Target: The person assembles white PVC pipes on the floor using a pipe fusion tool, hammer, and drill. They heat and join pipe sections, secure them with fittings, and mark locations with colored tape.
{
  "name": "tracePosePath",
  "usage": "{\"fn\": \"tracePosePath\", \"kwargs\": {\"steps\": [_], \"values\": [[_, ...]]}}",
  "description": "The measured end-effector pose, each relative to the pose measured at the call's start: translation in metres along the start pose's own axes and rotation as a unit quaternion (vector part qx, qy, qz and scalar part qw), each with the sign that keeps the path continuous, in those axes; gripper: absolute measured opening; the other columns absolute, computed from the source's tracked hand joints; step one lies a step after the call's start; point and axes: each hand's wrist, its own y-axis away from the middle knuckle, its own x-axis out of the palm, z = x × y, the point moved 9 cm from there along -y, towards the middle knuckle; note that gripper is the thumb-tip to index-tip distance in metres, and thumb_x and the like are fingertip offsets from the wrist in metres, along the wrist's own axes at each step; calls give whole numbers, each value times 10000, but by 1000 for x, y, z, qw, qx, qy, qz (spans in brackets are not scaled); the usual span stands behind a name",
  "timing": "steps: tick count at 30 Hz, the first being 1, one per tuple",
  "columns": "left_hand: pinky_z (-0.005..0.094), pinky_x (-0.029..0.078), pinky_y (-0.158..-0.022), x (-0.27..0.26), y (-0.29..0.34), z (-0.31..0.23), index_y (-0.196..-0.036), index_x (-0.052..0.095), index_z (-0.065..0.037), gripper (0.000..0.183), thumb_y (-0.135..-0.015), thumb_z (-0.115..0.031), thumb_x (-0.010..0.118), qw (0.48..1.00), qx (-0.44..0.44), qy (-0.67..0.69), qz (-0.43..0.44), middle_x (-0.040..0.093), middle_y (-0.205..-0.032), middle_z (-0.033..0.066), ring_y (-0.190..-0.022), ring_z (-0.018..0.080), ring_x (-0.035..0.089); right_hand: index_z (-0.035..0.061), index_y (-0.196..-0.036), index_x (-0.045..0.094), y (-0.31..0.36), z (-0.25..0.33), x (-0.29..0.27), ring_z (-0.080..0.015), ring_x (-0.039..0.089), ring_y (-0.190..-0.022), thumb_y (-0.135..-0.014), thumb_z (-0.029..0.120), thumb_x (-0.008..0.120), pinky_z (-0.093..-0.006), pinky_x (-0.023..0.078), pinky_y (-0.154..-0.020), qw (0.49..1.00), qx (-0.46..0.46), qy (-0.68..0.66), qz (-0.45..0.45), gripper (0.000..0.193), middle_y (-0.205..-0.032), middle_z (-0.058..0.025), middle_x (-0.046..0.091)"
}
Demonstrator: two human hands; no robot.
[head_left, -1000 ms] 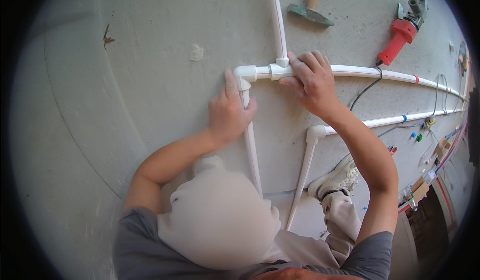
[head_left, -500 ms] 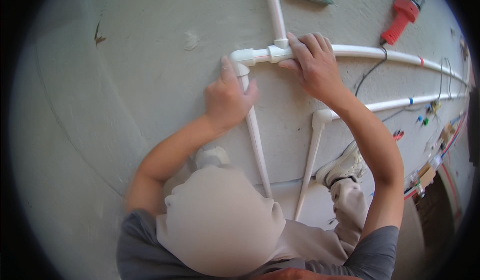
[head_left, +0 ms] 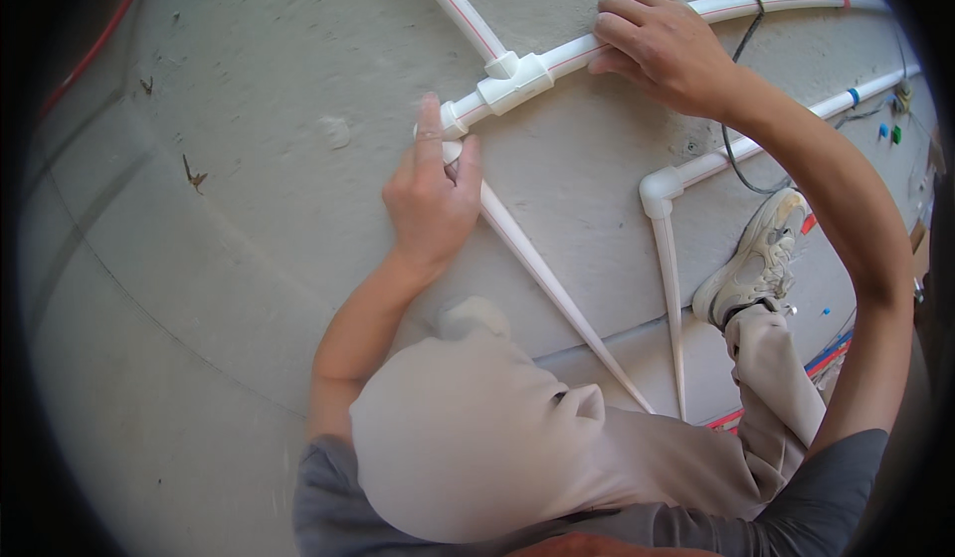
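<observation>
Right grip (head_left: 662, 50): moved rightward off the tee fitting (head_left: 515, 81), closed round the pipe (head_left: 575, 55) we likely steady.
Left grip (head_left: 428, 199): loosely closed on the elbow (head_left: 453, 124) left of the tee fitting, perhaps bracing.

A dark grey short-sleeved shirt (head_left: 826, 492) is worn with loose, softly creased beige trousers (head_left: 468, 448) and a chunky off-white lace-up sneaker (head_left: 753, 262) that is dark at the ankle.

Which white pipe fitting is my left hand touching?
The leftmost elbow: your left hand is on it, while the tee and the other elbow are untouched.
</observation>
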Motion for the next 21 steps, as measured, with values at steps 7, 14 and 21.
{"fn": "tracePosePath", "kwargs": {"steps": [7, 14, 21], "values": [[382, 557, -590, 3, -2, -1, -1499, 566, 81, 642, -925, -104, 789, 999, -1, 40, -3, 751, -921, 189, -619, 236, 682, 70, -929, 617, -6, 8, -14, -323, 609, -936, -950, 282, 780, -452, 511, -843, 1000, -14, 7, -24, 268, -957, -101, 609], [364, 554, -593, 1, -4, -4, -1488, 572, 89, 623, -940, -117, 784, 999, -21, 22, 21, 744, -842, 161, -592, 230, 676, 81, -903, 593, -4, 4, -14, -320, 621, -974, -956, 338, 731, -455, 530, -827, 999, -3, -36, 0, 296, -953, -110, 616], [404, 556, -607, 0, -5, -3, -1493, 583, 63, 624, -946, -161, 783, 999, -32, 11, 21, 734, -843, 160, -611, 267, 689, 92, -896, 588, -3, 5, -12, -322, 610, -950, -938, 354, 746, -461, 523, -822, 999, -28, -9, -29, 310, -951, -95, 613]]}}
